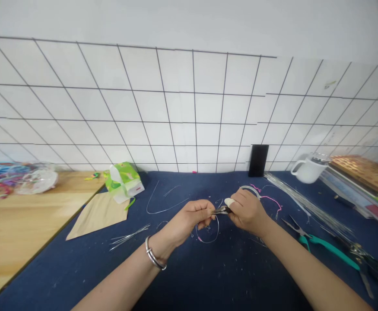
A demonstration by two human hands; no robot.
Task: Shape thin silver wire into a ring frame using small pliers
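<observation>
Over the middle of the dark blue mat, my left hand (pixel 199 215) pinches a thin wire, which hangs below it in a loop (pixel 217 233) with a small pink bit on its lower left. My right hand (pixel 249 210) is wrapped round a pair of pliers (pixel 221 210). The metal jaws point left and meet the wire right at my left fingertips. A white wrap covers one finger of the right hand. Most of the pliers' handles are hidden by the palm. Behind my right hand, a pale ring (pixel 252 188) and a twisted pink strand (pixel 273 199) lie on the mat.
Teal-handled pliers (pixel 329 248) and other tools lie right. Behind them are a long wire bundle (pixel 308 205), a white mug (pixel 308 169) and stacked books (pixel 363 190). A black block (pixel 258 160) stands at the wall. Short wires (pixel 130 237), brown paper (pixel 100 216) and a green packet (pixel 124 179) lie left.
</observation>
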